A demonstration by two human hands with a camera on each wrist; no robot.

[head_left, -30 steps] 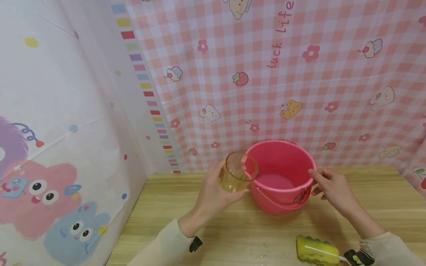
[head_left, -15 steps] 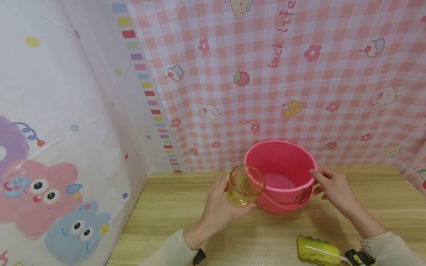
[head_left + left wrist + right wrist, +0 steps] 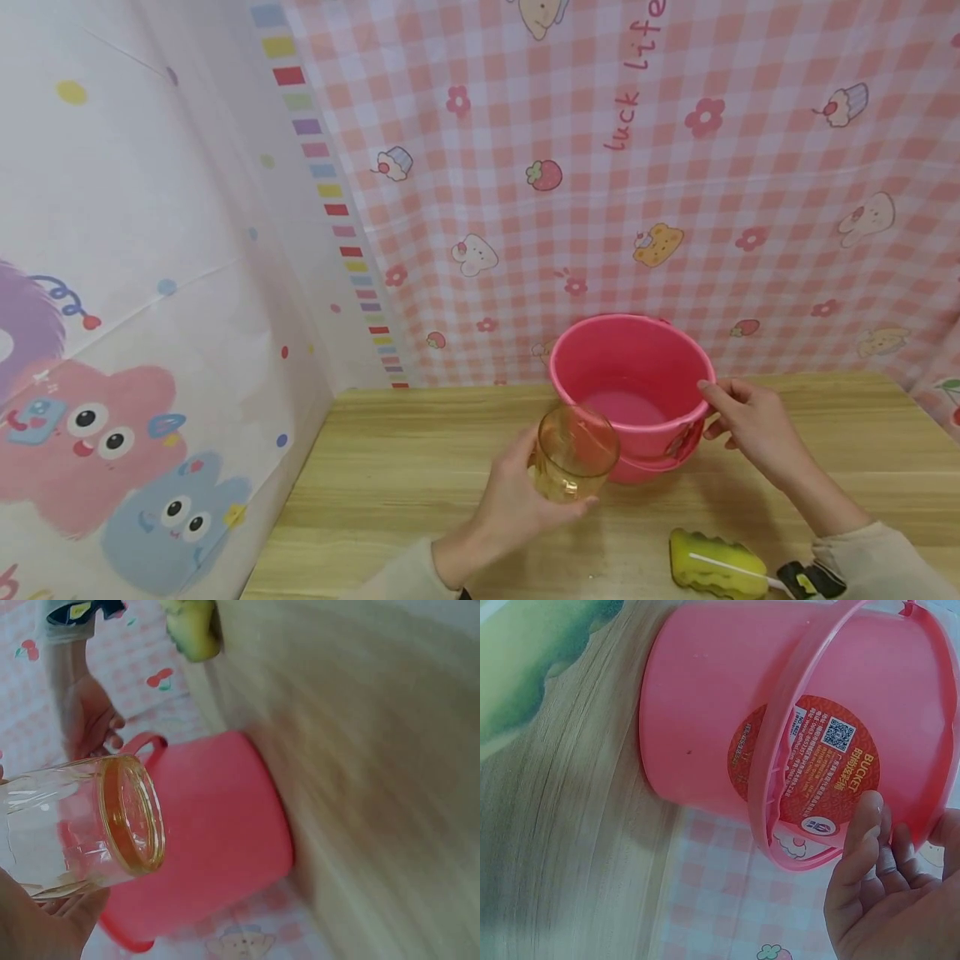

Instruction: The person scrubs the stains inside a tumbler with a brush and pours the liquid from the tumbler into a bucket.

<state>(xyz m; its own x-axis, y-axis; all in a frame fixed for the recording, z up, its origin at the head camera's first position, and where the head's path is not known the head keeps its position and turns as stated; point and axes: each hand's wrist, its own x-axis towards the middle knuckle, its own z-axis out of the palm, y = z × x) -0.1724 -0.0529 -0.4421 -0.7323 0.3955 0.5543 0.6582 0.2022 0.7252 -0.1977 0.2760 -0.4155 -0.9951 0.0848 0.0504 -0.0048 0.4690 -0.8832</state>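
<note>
An amber glass cup [image 3: 576,454] is in my left hand [image 3: 517,500], its fingers and thumb wrapped round the side. The cup is held above the table, in front of the left part of a pink bucket [image 3: 637,437]. In the left wrist view the cup's thick base [image 3: 135,817] points toward the table, and nothing shows inside it. My right hand [image 3: 750,425] pinches the bucket's rim on the right side, thumb on top and fingers beneath. The bucket stands upright with its handle [image 3: 776,750] hanging down over a red label [image 3: 825,761].
A yellow-green sponge [image 3: 716,562] with a white handle lies near the table's front, by my right wrist. The wooden table [image 3: 390,467] meets a pink checked cloth [image 3: 510,208] behind and a white patterned cloth [image 3: 202,333] on the left.
My left hand has moved toward me and to the right, carrying the cup from beside the bucket's rim to its front. The right hand and the bucket stay put.
</note>
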